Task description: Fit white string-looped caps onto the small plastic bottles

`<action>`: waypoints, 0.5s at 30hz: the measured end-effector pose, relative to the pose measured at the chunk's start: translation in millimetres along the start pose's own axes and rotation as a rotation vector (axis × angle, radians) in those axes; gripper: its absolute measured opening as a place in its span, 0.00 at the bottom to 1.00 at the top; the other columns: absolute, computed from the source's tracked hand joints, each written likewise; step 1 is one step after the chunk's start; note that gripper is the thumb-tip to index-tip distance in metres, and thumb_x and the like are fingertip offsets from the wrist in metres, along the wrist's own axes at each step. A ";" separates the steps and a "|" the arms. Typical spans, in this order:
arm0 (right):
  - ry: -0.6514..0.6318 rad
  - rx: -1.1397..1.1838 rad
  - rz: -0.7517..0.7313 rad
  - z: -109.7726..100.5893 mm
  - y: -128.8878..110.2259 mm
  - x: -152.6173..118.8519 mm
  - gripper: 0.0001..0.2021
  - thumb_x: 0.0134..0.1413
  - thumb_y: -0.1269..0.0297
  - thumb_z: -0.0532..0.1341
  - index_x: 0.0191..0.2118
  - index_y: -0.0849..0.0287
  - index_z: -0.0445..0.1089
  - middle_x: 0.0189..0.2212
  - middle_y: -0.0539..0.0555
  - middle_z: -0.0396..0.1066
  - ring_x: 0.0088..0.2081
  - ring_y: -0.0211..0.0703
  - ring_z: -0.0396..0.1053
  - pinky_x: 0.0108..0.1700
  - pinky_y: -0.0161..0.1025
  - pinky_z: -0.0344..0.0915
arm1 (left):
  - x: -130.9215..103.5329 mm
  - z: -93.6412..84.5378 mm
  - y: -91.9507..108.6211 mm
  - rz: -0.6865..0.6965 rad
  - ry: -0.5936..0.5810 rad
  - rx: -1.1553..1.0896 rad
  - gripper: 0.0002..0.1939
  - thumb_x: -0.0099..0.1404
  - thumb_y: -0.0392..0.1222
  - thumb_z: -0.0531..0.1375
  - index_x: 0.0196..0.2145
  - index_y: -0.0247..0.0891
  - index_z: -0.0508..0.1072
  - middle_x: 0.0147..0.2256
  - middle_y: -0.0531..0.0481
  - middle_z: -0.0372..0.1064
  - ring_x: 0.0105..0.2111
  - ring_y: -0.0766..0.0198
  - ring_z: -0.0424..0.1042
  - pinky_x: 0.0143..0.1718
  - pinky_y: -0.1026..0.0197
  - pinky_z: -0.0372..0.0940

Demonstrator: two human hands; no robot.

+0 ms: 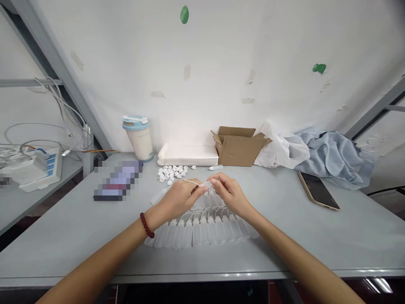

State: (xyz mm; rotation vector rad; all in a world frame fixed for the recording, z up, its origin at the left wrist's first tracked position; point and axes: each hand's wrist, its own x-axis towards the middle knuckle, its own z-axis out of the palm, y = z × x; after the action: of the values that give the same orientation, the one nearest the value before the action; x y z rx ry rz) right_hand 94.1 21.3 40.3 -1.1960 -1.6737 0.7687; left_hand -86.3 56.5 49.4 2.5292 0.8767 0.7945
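Note:
My left hand (179, 196) is closed, its thumb and fingers pinching a thin white strand or tube near the neck of a small translucent bottle (207, 184). On the bottle's other side, my right hand (230, 192) has its fingertips closed on it. Below both hands lies a curved row of translucent flat bottles (202, 232) with white necks and thin loops. A second, shorter row of similar bottles (199, 204) lies behind, partly hidden by my hands. Several small white caps (171, 172) are piled beyond my left hand.
At the back stand a blue-lidded cup (139, 139), stacked white packets (190, 155), an open cardboard box (238, 151), a plastic bag (280, 147) and blue cloth (335, 154). A phone (319, 191) lies right; a blurred device (118, 180) lies left.

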 end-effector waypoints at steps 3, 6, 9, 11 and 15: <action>0.002 0.056 0.011 0.3 -1.4 0.3 0.15 0.60 0.54 0.52 0.34 0.61 0.67 0.20 0.46 0.55 0.22 0.33 0.52 0.24 0.33 0.50 | 2.7 -5.9 5.3 -0.239 -0.163 -0.409 0.25 0.69 0.52 0.45 0.21 0.35 0.65 0.22 0.52 0.65 0.23 0.67 0.64 0.29 0.63 0.59; -0.002 0.102 0.030 0.3 -1.7 0.8 0.15 0.60 0.53 0.53 0.32 0.60 0.66 0.19 0.45 0.54 0.21 0.32 0.52 0.24 0.33 0.50 | 3.2 -8.3 7.1 -0.444 -0.318 -0.787 0.24 0.67 0.57 0.46 0.25 0.35 0.65 0.21 0.52 0.64 0.21 0.67 0.64 0.26 0.63 0.61; -0.022 0.167 0.062 0.4 -1.0 1.0 0.15 0.59 0.52 0.54 0.32 0.60 0.65 0.18 0.44 0.53 0.20 0.32 0.52 0.23 0.32 0.50 | 2.5 -8.1 8.5 -0.493 -0.298 -0.841 0.23 0.65 0.57 0.49 0.24 0.35 0.64 0.19 0.55 0.61 0.19 0.68 0.61 0.23 0.64 0.59; -0.037 0.205 0.082 0.3 -0.6 0.7 0.15 0.58 0.52 0.54 0.32 0.60 0.65 0.17 0.43 0.53 0.19 0.31 0.51 0.21 0.32 0.50 | 2.2 -7.6 10.4 -0.435 -0.218 -0.697 0.22 0.65 0.55 0.50 0.22 0.35 0.64 0.17 0.56 0.59 0.18 0.69 0.60 0.23 0.65 0.57; -0.039 0.234 0.103 -0.1 -1.1 -0.1 0.15 0.57 0.52 0.56 0.31 0.60 0.64 0.15 0.42 0.52 0.18 0.31 0.51 0.20 0.32 0.50 | 1.7 -6.3 14.3 -0.300 -0.129 -0.440 0.23 0.66 0.50 0.50 0.17 0.36 0.61 0.16 0.56 0.59 0.18 0.70 0.59 0.24 0.66 0.55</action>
State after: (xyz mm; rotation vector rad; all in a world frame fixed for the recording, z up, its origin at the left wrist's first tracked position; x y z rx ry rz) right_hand 93.8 20.9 41.3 -1.1146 -1.5139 1.0278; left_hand -82.5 47.7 61.9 1.9855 0.8959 0.6372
